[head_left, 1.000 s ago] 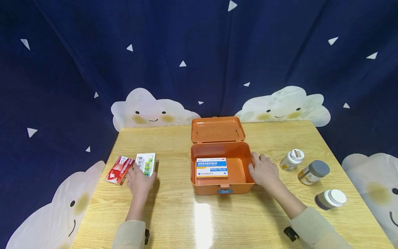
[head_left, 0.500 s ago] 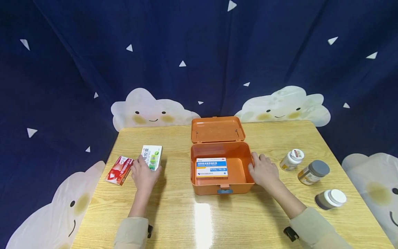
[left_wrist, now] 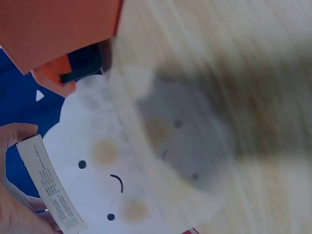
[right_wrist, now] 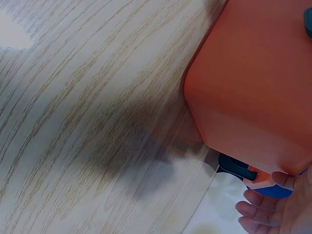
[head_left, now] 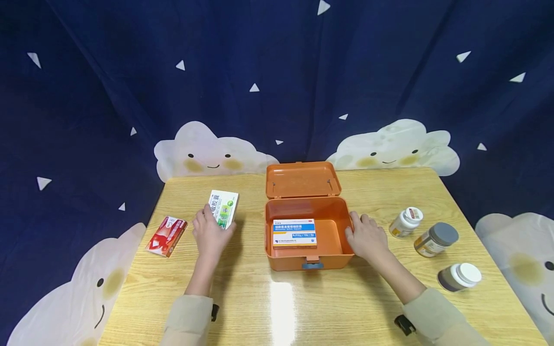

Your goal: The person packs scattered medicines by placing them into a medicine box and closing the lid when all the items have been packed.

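Observation:
My left hand (head_left: 212,234) holds a white and green medicine box (head_left: 223,207) above the left part of the table; the left wrist view shows its printed narrow side (left_wrist: 51,185) between thumb and fingers. My right hand (head_left: 368,235) rests at the right rim of the open orange storage box (head_left: 331,262). In the right wrist view, its loosely bent fingers (right_wrist: 261,207) lie beside the box's outer wall. Inside the storage box, a blue and white medicine box (head_left: 295,233) lies flat on the left side.
A red medicine box (head_left: 167,236) lies at the table's left. Toward the right stand a white bottle (head_left: 406,222), a grey-lidded jar (head_left: 436,240) and a white-capped dark bottle (head_left: 459,277). The orange lid (head_left: 303,180) is folded back, and a dark blue curtain (head_left: 277,57) hangs behind.
My left hand has carried the white and green box up and to the right, away from the red box. The right hand and the orange box have stayed in place.

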`<state>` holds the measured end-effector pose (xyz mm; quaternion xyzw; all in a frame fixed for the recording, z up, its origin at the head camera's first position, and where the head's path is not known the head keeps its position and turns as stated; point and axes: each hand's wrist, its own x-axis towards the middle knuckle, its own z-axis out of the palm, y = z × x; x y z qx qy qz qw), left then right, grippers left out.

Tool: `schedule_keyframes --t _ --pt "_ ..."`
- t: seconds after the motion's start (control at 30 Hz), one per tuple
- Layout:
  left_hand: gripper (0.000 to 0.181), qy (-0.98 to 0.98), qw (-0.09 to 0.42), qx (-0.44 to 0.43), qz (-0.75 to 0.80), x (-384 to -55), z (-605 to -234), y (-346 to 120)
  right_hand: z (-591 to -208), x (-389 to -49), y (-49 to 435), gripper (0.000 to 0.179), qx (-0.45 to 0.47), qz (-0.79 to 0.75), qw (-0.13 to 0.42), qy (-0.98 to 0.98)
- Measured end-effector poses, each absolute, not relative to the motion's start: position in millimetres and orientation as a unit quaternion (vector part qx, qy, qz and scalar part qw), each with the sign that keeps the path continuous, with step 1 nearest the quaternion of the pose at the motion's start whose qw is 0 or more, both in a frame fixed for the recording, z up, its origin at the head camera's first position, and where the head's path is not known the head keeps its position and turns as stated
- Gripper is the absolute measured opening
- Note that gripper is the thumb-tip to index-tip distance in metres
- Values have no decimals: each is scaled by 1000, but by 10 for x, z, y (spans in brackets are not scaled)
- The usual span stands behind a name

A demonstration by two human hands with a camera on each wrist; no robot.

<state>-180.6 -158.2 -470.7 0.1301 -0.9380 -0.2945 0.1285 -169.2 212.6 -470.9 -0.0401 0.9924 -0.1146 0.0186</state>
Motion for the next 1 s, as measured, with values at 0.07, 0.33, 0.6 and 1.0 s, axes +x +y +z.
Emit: schedule_keyframes --t 0.07,0.33,0.6,1.0 --pt "94 -939 131 125 -294 -1823 -4676 -1545 -4709 -1692 2125 41 -41 -114 19 992" --pt "94 -940 137 102 -296 -1879 -4566 -1409 -4713 -1696 2123 41 -43 -117 21 992" --pt "93 -941 144 68 -299 -1946 -4450 -1245 -4710 -1694 2131 41 -39 -118 18 992" --pt "90 -944 155 20 -290 -2016 -4326 -998 -4700 -1689 2128 42 -40 -121 22 992"
